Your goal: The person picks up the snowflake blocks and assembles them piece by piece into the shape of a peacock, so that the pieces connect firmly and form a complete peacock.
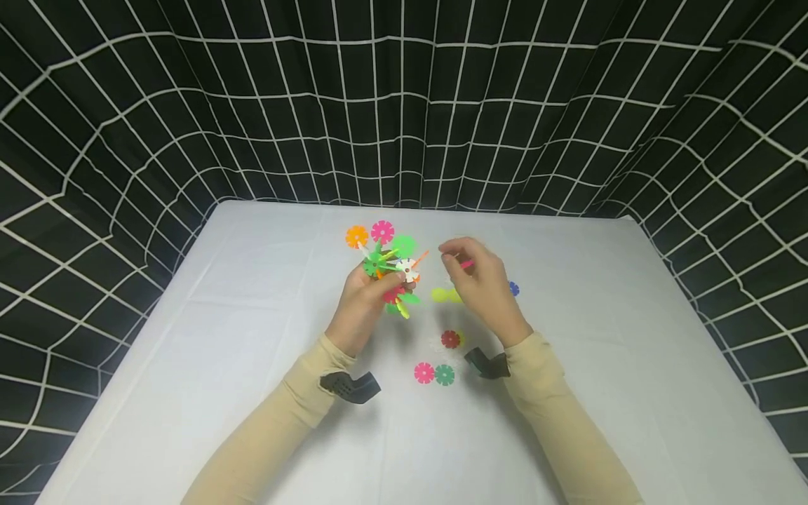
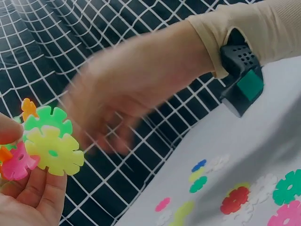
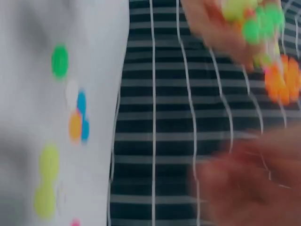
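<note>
My left hand (image 1: 362, 305) grips a cluster of interlocking plastic discs (image 1: 375, 264) with notched rims. Green, pink, orange, white and yellow pieces jut out in several directions. In the left wrist view, a yellow disc (image 2: 54, 153) faces the camera above my left fingers. To the right of the cluster, my right hand (image 1: 482, 284) is raised above the table with its fingers loosely bent and apart from the cluster. No piece shows in its grasp; it is blurred in both wrist views. A pink disc (image 1: 467, 264) shows through the gap between thumb and fingers.
Loose discs lie on the white table (image 1: 252, 337): a red one (image 1: 450, 339), a pink one (image 1: 424, 373), a green one (image 1: 445, 375), yellow ones (image 1: 442, 295) and a blue one (image 1: 514, 288). A black curtain (image 1: 391, 119) with white grid lines surrounds the table's back and sides.
</note>
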### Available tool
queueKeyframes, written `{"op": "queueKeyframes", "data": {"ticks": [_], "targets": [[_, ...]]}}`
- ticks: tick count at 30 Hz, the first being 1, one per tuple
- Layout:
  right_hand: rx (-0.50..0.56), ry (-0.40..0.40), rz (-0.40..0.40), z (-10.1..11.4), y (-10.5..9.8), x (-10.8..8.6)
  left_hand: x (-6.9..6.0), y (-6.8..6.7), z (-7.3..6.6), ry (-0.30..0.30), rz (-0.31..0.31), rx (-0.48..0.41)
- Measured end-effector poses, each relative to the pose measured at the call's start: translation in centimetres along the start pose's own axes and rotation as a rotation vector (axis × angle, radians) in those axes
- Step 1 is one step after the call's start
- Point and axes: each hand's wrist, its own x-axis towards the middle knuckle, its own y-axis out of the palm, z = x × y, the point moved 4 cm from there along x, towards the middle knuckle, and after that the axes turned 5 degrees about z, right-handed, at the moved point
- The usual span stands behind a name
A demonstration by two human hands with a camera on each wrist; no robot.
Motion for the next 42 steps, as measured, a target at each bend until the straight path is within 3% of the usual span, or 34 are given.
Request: {"op": "queueKeyframes", "data": {"ticks": [3,6,9,12,15,19,24,28,35,42], "targets": [[-0.148,0.170,0.223,-2.5,0.8,0.3,0.0,-0.3,0.0,-0.008,-0.014,-0.002],[-0.289,0.252,0.396,-5.0,2.2,0.3,0.0,-0.5,0.1,-0.015,-0.012,-0.001],[-0.377,0.302,0.473,-6.8,3.4,0.1,-0.1,-0.5,0.1,-0.016,-0.006,-0.002],[-0.447,0.317,0.496,-7.6,4.3,-0.2,0.0,-0.5,0.1,-0.017,0.000,0.002],[-0.487,0.298,0.478,-7.6,4.6,-0.2,0.0,-0.5,0.1,-0.019,0.001,0.004],[-0.443,0.305,0.466,-7.2,4.8,-0.1,0.0,-0.5,0.1,-0.019,0.002,0.000],[-0.298,0.333,0.462,-6.8,4.7,0.4,0.0,-0.5,0.1,-0.014,-0.004,-0.024],[-0.144,0.315,0.349,-5.3,3.6,0.7,0.0,-0.5,0.0,-0.004,-0.029,-0.030],[0.130,0.137,0.094,-0.6,1.7,0.0,0.2,-0.6,-0.2,0.008,-0.083,-0.059],[0.063,-0.086,-0.032,1.7,1.4,-0.5,0.2,-0.7,-0.1,0.018,-0.107,-0.074]]}}
